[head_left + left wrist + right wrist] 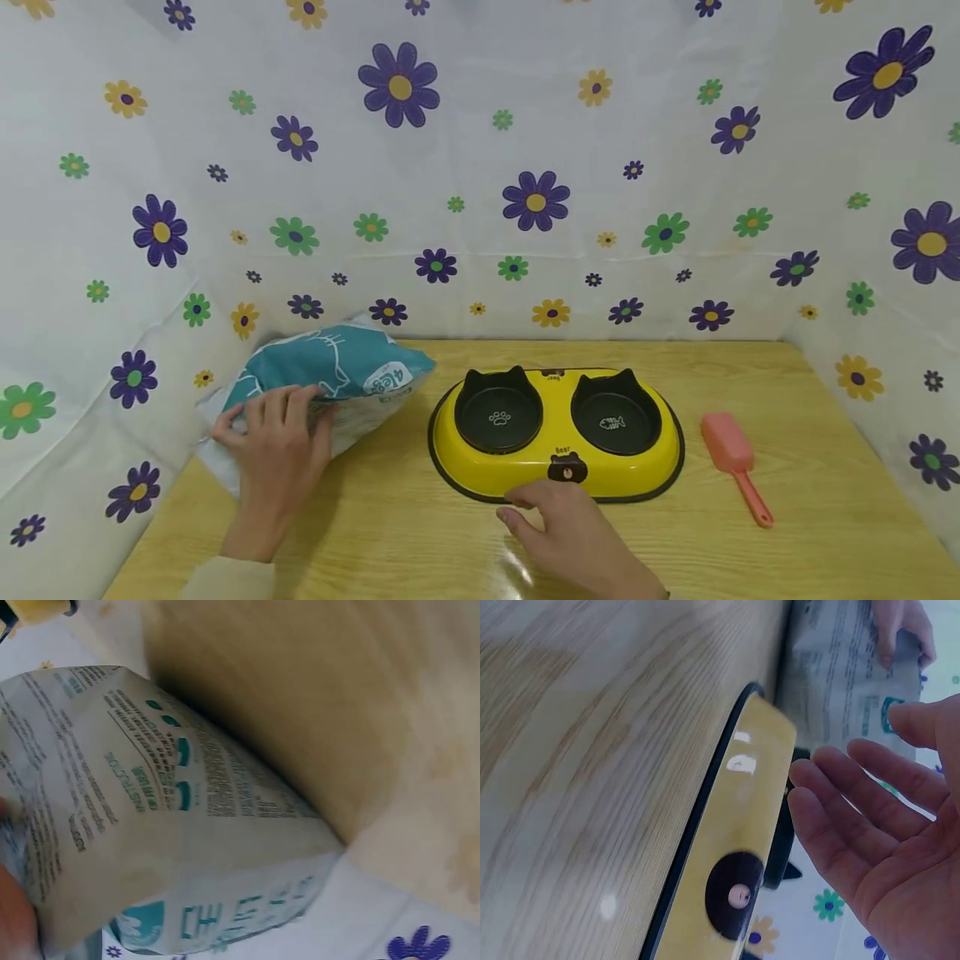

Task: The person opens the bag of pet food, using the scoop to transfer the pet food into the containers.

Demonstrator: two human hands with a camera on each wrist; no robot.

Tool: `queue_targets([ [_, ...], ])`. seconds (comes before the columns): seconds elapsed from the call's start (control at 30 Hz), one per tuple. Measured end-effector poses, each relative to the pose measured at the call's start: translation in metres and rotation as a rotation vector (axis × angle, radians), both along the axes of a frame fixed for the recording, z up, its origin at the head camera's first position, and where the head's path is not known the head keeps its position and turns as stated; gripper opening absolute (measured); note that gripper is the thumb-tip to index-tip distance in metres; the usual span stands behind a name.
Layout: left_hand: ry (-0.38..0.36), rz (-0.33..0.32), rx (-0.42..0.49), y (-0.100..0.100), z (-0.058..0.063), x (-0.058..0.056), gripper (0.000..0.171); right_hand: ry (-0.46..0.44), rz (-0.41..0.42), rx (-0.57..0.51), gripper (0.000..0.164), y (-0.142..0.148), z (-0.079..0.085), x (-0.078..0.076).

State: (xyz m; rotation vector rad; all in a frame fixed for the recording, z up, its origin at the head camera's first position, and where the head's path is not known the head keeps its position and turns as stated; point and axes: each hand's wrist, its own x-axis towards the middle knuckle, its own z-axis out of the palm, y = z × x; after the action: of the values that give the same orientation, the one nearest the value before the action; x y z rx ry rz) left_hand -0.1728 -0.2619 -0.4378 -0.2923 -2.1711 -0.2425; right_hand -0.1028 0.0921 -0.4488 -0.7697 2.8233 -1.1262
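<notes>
At the left end of the table, my left hand (276, 446) grips the near edge of a teal and white plastic bag (300, 364) printed with a cat outline. Small print covers the bag's pale side (225, 772) in the left wrist view, where only a bit of the fingers shows at the left edge. My right hand (573, 533) is in front of a yellow double pet bowl (557, 417), holding nothing. Seen from the right wrist, that hand's fingers (855, 795) are spread and slightly bent. Two black cat-eared dishes (498, 417) sit in the yellow base.
A pink scoop (727, 442) lies right of the pet bowl, its handle toward the front right. The wooden table (832, 492) is bordered at the back and sides by a white cloth (465, 150) with printed flowers.
</notes>
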Motion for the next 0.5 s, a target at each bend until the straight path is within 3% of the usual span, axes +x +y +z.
queue_targets([
  [0.07,0.0,-0.015,-0.017,-0.002,-0.003,0.001,0.03,-0.032,0.019,-0.01,0.025,-0.005,0.001,0.0],
  [0.23,-0.048,0.039,-0.085,-0.016,-0.008,-0.001,0.037,-0.1,0.034,0.013,0.024,-0.009,0.003,0.003],
  [0.5,-0.078,0.082,-0.039,-0.017,-0.008,-0.027,0.029,-0.083,0.027,0.048,0.024,-0.01,0.0,0.001],
])
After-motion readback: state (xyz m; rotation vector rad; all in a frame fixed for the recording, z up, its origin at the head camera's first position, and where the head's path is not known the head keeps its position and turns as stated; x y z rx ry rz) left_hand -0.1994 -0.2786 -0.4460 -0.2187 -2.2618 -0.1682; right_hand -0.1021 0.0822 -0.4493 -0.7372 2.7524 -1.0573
